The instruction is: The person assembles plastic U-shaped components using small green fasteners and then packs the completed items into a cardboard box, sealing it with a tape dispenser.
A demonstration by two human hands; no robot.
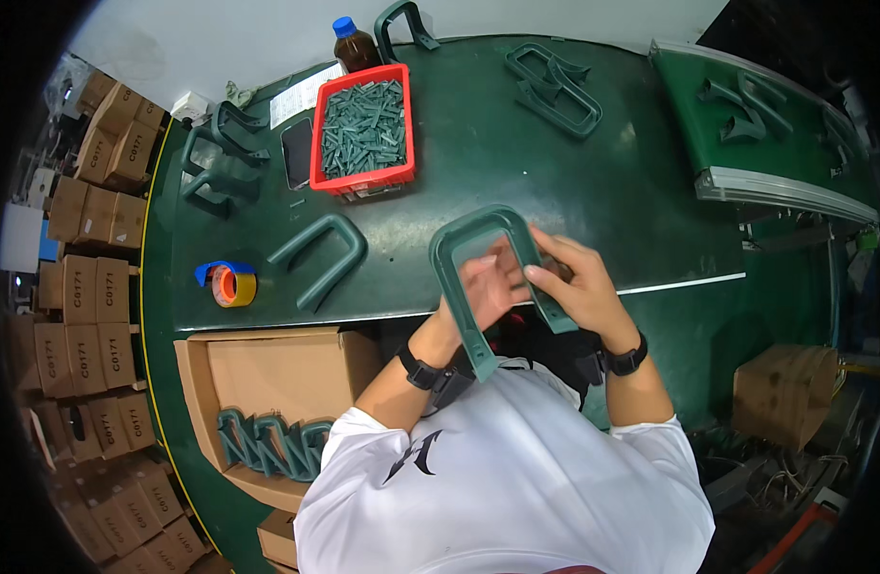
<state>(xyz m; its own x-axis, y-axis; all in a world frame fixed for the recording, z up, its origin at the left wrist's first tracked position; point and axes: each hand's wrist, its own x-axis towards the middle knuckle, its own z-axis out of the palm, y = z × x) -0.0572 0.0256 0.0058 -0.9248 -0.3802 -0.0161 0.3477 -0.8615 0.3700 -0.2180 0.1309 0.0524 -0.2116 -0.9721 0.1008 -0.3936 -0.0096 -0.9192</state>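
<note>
A green U-shaped plastic handle [466, 236] is held up over the table's near edge, its curved end pointing away from me. My right hand [579, 282] grips its right leg, with the thumb on the near face and the fingers behind. My left hand [492, 285] lies behind the handle and shows through its opening, fingers loosely apart; the left leg partly hides it. I cannot tell whether that hand touches the handle. On the table to the left rests another green U-shaped handle [336, 251].
A red bin [411, 124] of small green pieces stands beyond a tape dispenser [231, 283]. More green handles [557, 96] lie at the back and left. A conveyor [784, 153] runs at right. An open carton [205, 402] holds several handles; stacked boxes [81, 287] line the left.
</note>
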